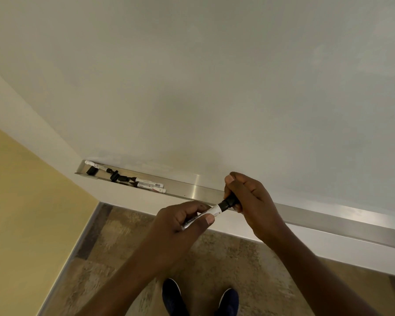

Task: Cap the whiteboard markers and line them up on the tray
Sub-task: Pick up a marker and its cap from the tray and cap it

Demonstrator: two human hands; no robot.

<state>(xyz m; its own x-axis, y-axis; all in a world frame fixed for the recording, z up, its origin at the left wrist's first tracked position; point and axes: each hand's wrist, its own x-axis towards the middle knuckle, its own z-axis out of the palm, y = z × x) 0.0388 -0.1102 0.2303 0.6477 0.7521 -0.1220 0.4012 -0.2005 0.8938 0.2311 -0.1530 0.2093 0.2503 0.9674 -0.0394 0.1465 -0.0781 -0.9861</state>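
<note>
My left hand grips the white barrel of a whiteboard marker just in front of the metal tray. My right hand is closed around its black cap, which sits at the marker's black end. At the tray's left end lie three more white markers with their black tips showing, and loose black caps lie among them.
The whiteboard fills the upper view and the tray runs along its bottom edge to the right. A yellow wall stands at the left. Below are patterned carpet and my two dark shoes.
</note>
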